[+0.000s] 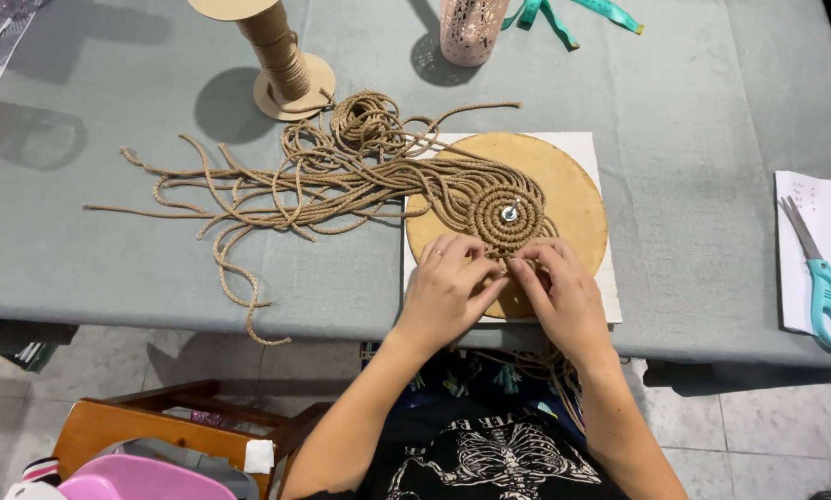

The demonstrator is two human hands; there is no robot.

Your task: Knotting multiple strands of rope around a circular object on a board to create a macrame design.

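A round wooden board [568, 190] lies on a white square [590, 148] near the table's front edge. A coiled disc of tan cord knots [494, 218] is pinned at its middle by a metal pin [509, 213]. Many loose cord ends [277, 181] fan out to the left over the grey tablecloth. My left hand [448, 287] and my right hand [564, 292] meet at the disc's near edge, fingertips pinching cords there. A ring shows on my left hand. More cords hang off the table between my arms.
A cardboard spool of cord [281, 56] stands at the back. A pink perforated cup [471, 28] and a teal measuring tape [564, 18] lie behind the board. Teal-handled scissors [828, 282] rest on a paper sheet [818, 218] at right. A wooden chair [156, 421] stands below left.
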